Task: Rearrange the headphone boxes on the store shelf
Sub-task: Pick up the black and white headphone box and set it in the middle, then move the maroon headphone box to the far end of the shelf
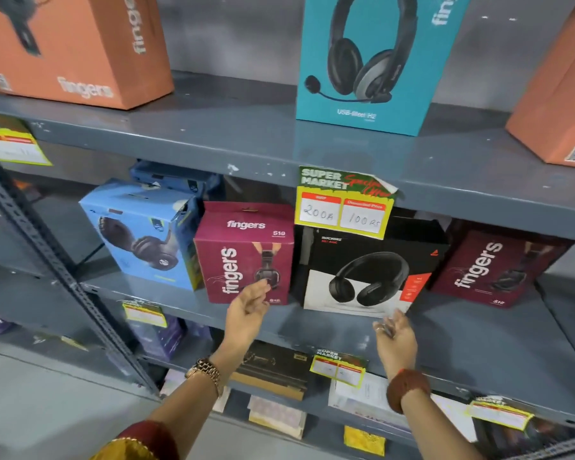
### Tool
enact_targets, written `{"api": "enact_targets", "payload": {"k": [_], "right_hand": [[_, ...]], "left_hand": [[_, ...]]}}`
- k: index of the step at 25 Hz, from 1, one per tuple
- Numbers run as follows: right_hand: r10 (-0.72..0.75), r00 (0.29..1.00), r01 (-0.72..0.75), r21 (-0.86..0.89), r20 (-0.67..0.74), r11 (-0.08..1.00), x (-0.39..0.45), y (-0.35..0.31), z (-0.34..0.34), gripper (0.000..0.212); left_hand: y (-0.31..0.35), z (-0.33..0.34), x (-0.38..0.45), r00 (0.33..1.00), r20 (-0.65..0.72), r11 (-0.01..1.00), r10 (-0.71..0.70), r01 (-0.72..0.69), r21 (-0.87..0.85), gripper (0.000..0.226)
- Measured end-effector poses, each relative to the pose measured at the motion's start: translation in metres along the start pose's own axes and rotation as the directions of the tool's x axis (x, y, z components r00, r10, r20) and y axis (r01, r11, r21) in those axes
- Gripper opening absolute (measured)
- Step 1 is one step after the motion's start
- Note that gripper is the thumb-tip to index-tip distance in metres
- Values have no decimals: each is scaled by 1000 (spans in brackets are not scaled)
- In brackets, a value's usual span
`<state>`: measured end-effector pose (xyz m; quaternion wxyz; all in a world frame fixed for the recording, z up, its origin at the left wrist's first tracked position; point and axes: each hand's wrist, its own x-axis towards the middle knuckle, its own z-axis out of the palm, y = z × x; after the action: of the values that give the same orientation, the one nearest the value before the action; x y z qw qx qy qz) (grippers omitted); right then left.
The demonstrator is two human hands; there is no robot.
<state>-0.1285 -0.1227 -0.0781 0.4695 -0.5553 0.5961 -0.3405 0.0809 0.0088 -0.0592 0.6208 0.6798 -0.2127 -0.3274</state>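
On the middle shelf (478, 340) stand a light blue headphone box (140, 234), a magenta "fingers" box (243, 250), a black and white headphone box (369, 270) and a dark maroon "fingers" box (498, 267). My left hand (246, 313) is open, fingertips at the lower front of the magenta box. My right hand (395, 336) is open, just below the lower right corner of the black box. Neither hand holds anything. The top shelf carries an orange box (80, 48), a teal headset box (375, 61) and another orange box (558, 104).
A yellow price tag (344, 204) hangs from the top shelf edge over the black box. More tags (339, 368) hang on the lower edges. The bottom shelf holds flat boxes (273, 370). A slotted metal upright (54, 260) slants at the left.
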Motion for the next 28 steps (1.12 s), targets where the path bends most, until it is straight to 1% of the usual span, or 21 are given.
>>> {"api": "enact_targets", "payload": {"k": [1,3,4,6,7,9,11,14,15,18,20,22,25,28], "right_hand": [[-12,999,11,23,46,1000,-11,-4,13,50],[-101,973,90,65,207,994,-27,-21,40,45],[-147,950,127,89,274,988,-32,-32,54,45],[-217,901,176,140,377,974,-41,-53,82,45],[-241,880,191,162,409,968,-44,-64,92,47],[-266,860,202,189,436,961,-49,-81,109,55],[-245,862,182,181,444,967,-47,-96,118,64],[-244,842,194,151,481,969,-42,-112,123,70],[-250,830,207,141,499,968,-43,-113,122,69],[-287,798,242,153,530,958,-55,-112,110,64],[-324,776,265,187,541,946,-67,-107,93,59],[-368,747,310,201,554,929,-80,-101,74,56],[-400,709,342,214,580,915,-94,-86,31,54],[-422,713,357,227,560,906,-98,-67,-23,55]], "left_hand": [[-3,-16,-1,998,-69,1000,-3,1,-24,39],[-4,-47,0,974,-222,999,38,-35,14,37],[-1,-60,1,961,-272,999,46,-40,26,36],[14,-79,2,946,-318,998,61,-68,-11,32],[22,-85,3,946,-315,995,77,-91,-32,34],[38,-95,6,965,-243,990,95,-116,-75,40],[50,-98,15,986,-142,992,92,-104,-76,47],[56,-94,24,997,-69,999,41,-43,-28,68],[56,-92,21,997,-61,998,41,-43,-35,69],[66,-84,-4,996,-78,995,52,-59,-83,56],[67,-73,-31,991,-82,985,106,-116,-125,47],[71,-64,-61,977,-143,976,160,-178,-126,38],[61,-46,-100,951,-254,972,174,-207,-107,40],[49,-9,-136,951,-253,975,180,-206,-79,44]]}}
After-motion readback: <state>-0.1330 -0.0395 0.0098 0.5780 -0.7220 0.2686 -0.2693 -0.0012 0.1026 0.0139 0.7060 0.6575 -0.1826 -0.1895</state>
